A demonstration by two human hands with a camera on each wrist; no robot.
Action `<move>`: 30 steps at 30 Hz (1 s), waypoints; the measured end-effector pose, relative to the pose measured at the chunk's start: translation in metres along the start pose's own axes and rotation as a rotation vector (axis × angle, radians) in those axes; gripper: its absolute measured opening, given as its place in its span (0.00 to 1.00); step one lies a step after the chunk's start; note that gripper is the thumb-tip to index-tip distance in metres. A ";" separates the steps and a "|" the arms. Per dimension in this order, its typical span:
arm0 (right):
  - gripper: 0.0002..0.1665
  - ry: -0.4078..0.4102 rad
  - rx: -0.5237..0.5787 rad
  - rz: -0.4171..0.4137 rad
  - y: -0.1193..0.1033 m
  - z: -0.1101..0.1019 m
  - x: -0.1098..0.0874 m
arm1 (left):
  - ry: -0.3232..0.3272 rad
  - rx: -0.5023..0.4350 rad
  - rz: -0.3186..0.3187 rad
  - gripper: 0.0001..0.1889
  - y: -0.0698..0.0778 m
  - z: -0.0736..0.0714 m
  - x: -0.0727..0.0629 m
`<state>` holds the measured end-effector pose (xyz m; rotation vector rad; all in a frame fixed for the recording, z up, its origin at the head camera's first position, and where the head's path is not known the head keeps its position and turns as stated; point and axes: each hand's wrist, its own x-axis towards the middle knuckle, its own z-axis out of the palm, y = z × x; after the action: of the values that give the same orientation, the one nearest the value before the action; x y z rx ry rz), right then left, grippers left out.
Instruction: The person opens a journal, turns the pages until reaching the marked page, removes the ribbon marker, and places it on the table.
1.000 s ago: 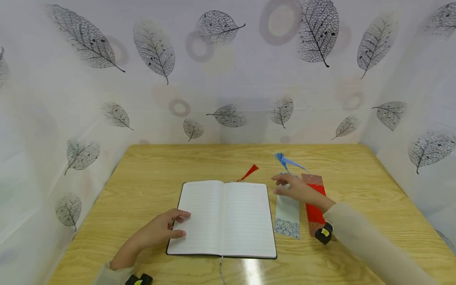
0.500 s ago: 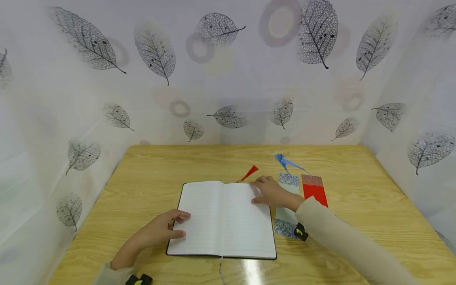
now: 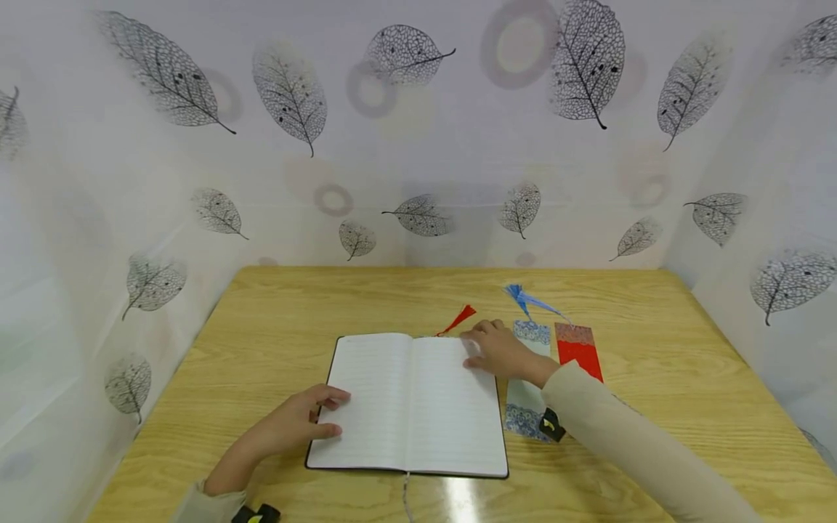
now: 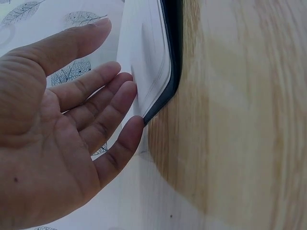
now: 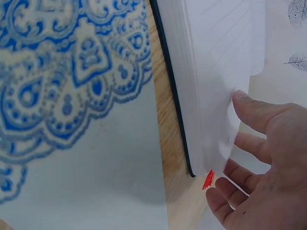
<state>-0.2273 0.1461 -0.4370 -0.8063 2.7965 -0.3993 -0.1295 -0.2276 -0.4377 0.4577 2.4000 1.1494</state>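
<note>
An open notebook (image 3: 451,428) with lined pages and a dark cover lies on the table. My left hand (image 3: 297,418) rests at its left edge, fingers relaxed over the left page. In the left wrist view, the fingertips meet the notebook edge (image 4: 165,72). My right hand (image 3: 503,352) is at the right page's upper corner, thumb and fingers spread and touching the paper. A red tassel (image 3: 458,319) pokes out past the notebook's top edge. Under my right forearm lies a blue-and-white bookmark (image 3: 523,420), its pattern close up in the right wrist view.
Right of that bookmark lies a red bookmark (image 3: 578,356), partly hidden by my sleeve (image 3: 621,421). Blue tassels (image 3: 519,296) spread above both. A thin ribbon (image 3: 407,494) hangs from the notebook's spine onto the wooden table (image 3: 314,298). Leaf-print cloth surrounds the table.
My right hand has moved left from above the blue-and-white bookmark to the right page's upper corner, and stays there since half a second ago. My left hand has not moved.
</note>
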 end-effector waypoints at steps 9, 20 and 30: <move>0.28 -0.027 0.360 0.082 0.005 -0.009 -0.009 | -0.003 -0.006 0.014 0.26 -0.002 -0.001 0.000; 0.42 -0.139 0.942 0.027 0.004 -0.014 -0.037 | 0.002 -0.009 0.002 0.27 -0.003 0.000 -0.001; 0.32 -0.228 1.059 -0.050 -0.047 0.021 -0.032 | 0.001 -0.020 0.013 0.29 -0.005 -0.001 -0.005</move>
<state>-0.1723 0.1208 -0.4387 -0.5767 1.9027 -1.4843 -0.1262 -0.2339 -0.4393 0.4673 2.3874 1.1785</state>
